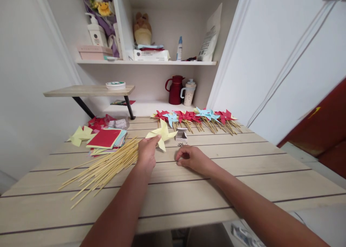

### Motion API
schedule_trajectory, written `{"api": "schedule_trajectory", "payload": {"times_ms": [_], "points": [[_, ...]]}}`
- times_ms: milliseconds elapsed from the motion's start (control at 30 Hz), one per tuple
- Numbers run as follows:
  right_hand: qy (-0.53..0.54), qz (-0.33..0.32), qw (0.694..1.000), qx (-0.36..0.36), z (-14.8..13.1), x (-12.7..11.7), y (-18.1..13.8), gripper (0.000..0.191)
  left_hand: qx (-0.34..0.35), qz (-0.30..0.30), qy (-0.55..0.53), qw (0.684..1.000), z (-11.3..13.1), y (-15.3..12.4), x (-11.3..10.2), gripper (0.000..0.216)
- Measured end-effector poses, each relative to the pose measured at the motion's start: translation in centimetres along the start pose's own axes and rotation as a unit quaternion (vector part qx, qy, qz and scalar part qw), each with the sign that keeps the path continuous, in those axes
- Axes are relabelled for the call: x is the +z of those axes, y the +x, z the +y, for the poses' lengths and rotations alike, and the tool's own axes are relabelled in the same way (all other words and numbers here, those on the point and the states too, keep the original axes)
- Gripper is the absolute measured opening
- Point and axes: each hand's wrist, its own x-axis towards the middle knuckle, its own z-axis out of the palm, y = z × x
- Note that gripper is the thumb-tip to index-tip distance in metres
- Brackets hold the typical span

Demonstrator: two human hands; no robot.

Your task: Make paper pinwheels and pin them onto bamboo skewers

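A pale yellow paper pinwheel [162, 136] is pinched by one blade in my left hand [147, 151], with its fingers closed. My right hand [193, 160] hovers low over the table, thumb and index finger curled into a pinch; whatever sits between the tips is too small to make out. Just beyond its knuckles lies a little heap of small metal pins [180, 144], in front of a small open box [181, 135]. Many thin wooden sticks [113, 164] lie fanned out left of my left hand.
Finished red, blue and yellow pinwheels on sticks [189, 116] line the table's back edge. At left are stacked coloured paper squares [104, 139], another yellow pinwheel shape [81, 135] and a clear container [119, 123]. A raised wooden shelf [89, 91], red jug [175, 90] and cup [189, 93] stand behind.
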Motion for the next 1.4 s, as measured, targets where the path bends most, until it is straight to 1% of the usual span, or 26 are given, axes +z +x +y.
{"api": "schedule_trajectory", "payload": {"times_ms": [300,633,733,1000,1400], "points": [[0.014,-0.003,1.000,0.011,0.00,0.01,0.00,0.006,-0.018,-0.019,0.009,1.000,0.35,-0.32,0.27,0.023],[0.001,-0.003,1.000,0.011,-0.06,0.08,0.08,0.005,-0.018,-0.028,0.016,0.999,-0.10,0.06,0.03,0.024],[-0.002,-0.007,1.000,0.001,-0.03,0.10,0.11,0.004,-0.015,-0.034,0.015,0.999,-0.18,0.08,-0.01,0.025],[0.002,0.002,1.000,0.000,-0.16,0.23,0.13,0.009,-0.018,-0.038,0.023,0.999,-0.42,0.31,-0.13,0.028],[-0.015,-0.005,1.000,0.005,-0.41,0.21,0.08,0.008,-0.019,-0.031,0.031,0.999,-0.38,0.31,-0.14,0.027]]}}
